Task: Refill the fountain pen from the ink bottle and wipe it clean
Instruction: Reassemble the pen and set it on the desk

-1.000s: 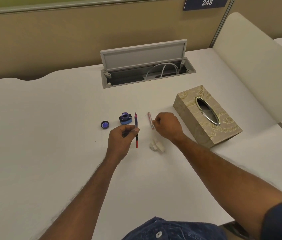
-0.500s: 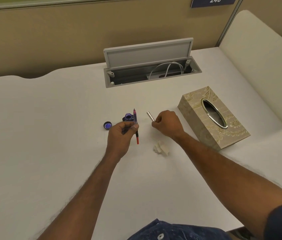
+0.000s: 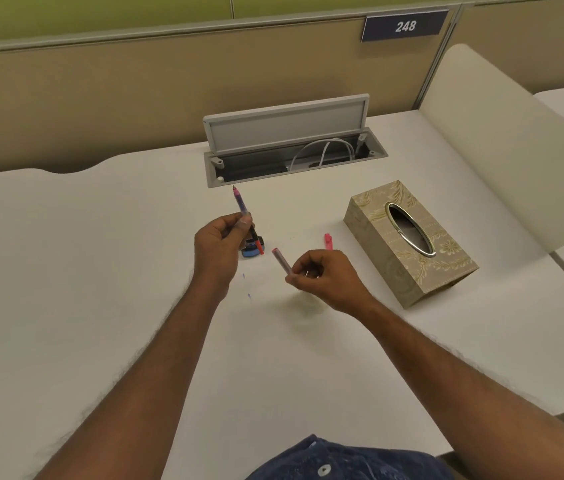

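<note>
My left hand [image 3: 218,249] holds the fountain pen [image 3: 241,204] above the table, tilted, with the nib pointing up and away and the red end low. The open ink bottle [image 3: 248,251] stands on the table just behind that hand, partly hidden by the pen and fingers. To the right, my right hand [image 3: 329,278] is closed on a pinkish pen barrel [image 3: 280,260] that sticks out up and to the left. A small pink cap [image 3: 328,240] lies on the table beyond my right hand. The bottle's lid is hidden.
A patterned tissue box [image 3: 377,233] lies at the right. An open cable tray [image 3: 294,161] with white cables is set into the desk at the back. Small blue ink marks [image 3: 246,285] dot the white desk [image 3: 83,271] between my hands. A partition closes the far side.
Both hands have risen off the desk. The left has lifted the pen higher, nib up. The right has lifted the barrel off the desk. The crumpled tissue is no longer seen.
</note>
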`<state>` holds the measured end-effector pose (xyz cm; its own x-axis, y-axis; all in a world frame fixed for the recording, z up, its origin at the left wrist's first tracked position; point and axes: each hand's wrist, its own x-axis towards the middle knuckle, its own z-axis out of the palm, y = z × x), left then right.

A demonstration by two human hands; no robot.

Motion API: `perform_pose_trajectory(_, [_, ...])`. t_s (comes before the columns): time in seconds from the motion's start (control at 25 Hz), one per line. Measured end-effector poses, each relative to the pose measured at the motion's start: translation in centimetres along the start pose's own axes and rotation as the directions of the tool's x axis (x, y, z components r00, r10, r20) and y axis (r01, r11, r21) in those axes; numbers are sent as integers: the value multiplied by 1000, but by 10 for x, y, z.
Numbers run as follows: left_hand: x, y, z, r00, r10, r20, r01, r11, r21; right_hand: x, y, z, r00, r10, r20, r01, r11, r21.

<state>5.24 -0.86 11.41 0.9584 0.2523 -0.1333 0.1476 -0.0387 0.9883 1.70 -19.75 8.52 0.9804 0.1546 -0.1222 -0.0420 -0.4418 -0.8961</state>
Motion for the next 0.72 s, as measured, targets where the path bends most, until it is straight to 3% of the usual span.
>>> perform_pose_trajectory(0.48, [-33, 5, 7, 1000, 18, 18, -18, 1000, -6, -24, -14, 0, 999, -52, -14, 52, 998, -27])
perform_pose_trajectory(0.72, [-49, 4, 10, 996, 2, 94, -1, 1000, -10, -29, -18, 6, 992, -67, -106, 77, 993, 93])
